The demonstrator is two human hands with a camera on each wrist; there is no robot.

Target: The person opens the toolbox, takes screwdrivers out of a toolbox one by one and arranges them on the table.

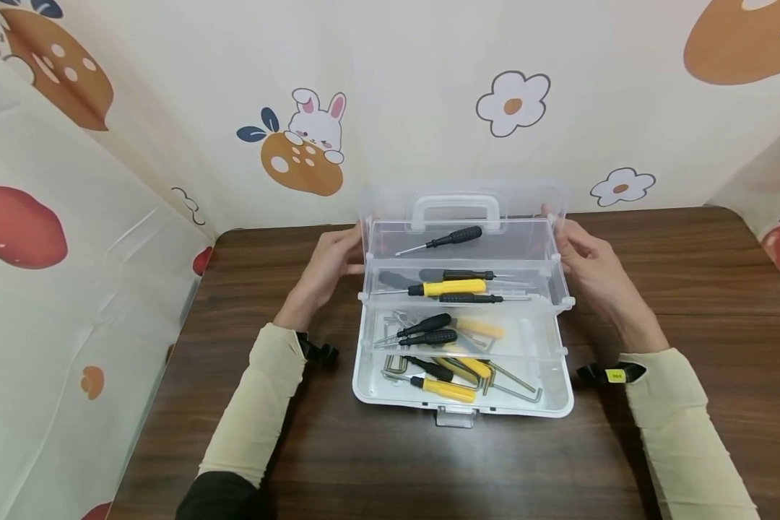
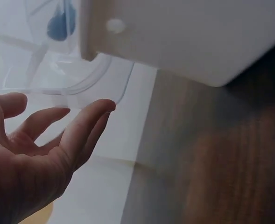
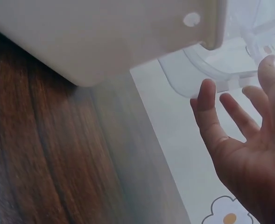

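Observation:
A white toolbox (image 1: 377, 393) stands on the table, its clear lid (image 1: 390, 206) tipped back and its clear trays raised in steps. My left hand (image 1: 325, 263) is at the lid's left side; in the left wrist view its loosely bent fingers (image 2: 88, 123) are at the lid's edge. On the other side my right hand (image 1: 594, 271) has its fingers spread by the lid's right edge; whether either hand touches it I cannot tell. A black screwdriver (image 1: 463, 235) lies in the top tray. Below it lies a yellow-handled screwdriver (image 1: 455, 287). More screwdrivers and hex keys (image 1: 516, 393) lie in the base.
The brown wooden table (image 1: 286, 455) ends at a wall covering (image 1: 416, 130) printed with rabbits and flowers, close behind the lid. Another covered wall (image 1: 52, 347) runs along the left. A clear latch (image 1: 455, 417) sticks out at the box's front.

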